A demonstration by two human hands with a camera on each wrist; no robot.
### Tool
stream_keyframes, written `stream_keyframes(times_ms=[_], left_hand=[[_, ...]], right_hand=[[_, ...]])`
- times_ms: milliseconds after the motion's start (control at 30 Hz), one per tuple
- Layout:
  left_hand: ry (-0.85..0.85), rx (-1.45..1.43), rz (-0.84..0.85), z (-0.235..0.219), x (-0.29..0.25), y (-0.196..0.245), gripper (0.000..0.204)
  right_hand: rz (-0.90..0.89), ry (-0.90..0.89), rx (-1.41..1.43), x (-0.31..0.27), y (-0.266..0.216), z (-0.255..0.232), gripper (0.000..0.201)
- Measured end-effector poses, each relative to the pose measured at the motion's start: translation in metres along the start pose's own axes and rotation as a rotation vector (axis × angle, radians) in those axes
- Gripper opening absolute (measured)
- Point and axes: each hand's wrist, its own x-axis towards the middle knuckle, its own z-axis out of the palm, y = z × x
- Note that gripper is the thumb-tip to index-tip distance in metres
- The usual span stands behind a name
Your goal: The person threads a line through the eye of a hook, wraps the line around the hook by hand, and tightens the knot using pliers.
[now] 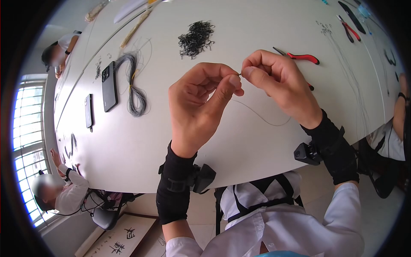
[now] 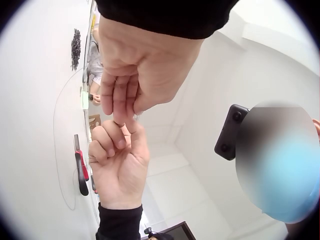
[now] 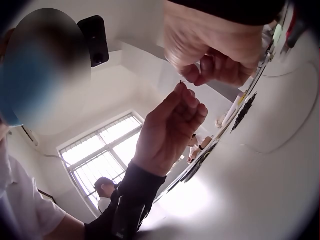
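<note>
My left hand (image 1: 199, 105) pinches a small fish hook (image 3: 181, 82) between thumb and forefinger. Only its dark tip shows; the fingers hide the rest. Close against it, my right hand (image 1: 280, 83) pinches thin fishing line between thumb and bent forefinger. In the right wrist view a short stretch of line spans the two sets of fingertips. Below the hands, a loop of the same fishing line (image 1: 266, 122) curves over the white table. Both hands are raised above the tabletop, their fingertips nearly meeting. Beyond them lies a pile of black hooks (image 1: 196, 39).
Red-handled pliers (image 1: 304, 57) lie just past my right hand, and another pair (image 1: 349, 30) lies far right. To the left are a coil of grey line (image 1: 136, 94), a black phone (image 1: 109, 88) and a smaller dark device (image 1: 88, 111). Other people sit around the table (image 1: 128, 167).
</note>
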Motion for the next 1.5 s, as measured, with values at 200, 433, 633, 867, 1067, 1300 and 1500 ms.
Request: stream_keyframes(times_ms=[200, 433, 633, 867, 1067, 1300, 1500], left_hand=[[0.098, 0.043, 0.047, 0.003, 0.000, 0.000, 0.014], [0.181, 0.091, 0.089, 0.006, 0.001, 0.000, 0.011], [0.225, 0.272, 0.186, 0.007, 0.003, -0.008, 0.006], [0.156, 0.517, 0.276, 0.006, 0.006, -0.020, 0.010], [0.034, 0.549, 0.206, 0.009, 0.004, -0.013, 0.009], [0.008, 0.486, 0.196, 0.011, 0.002, -0.012, 0.007], [0.034, 0.290, 0.180, 0.010, 0.002, -0.013, 0.007]], right_hand=[[-0.154, 0.099, -0.109, -0.005, 0.001, 0.012, 0.008], [-0.362, 0.156, -0.426, -0.009, -0.004, 0.017, 0.008], [-0.612, 0.197, -0.771, -0.010, -0.007, 0.019, 0.016], [-0.637, 0.179, -0.773, -0.006, -0.016, 0.005, 0.011], [-0.371, 0.135, -0.472, -0.001, -0.014, -0.005, 0.008], [-0.222, 0.103, -0.358, 0.003, -0.006, -0.010, 0.014], [-0.088, 0.011, -0.273, 0.004, -0.004, -0.014, 0.015]])
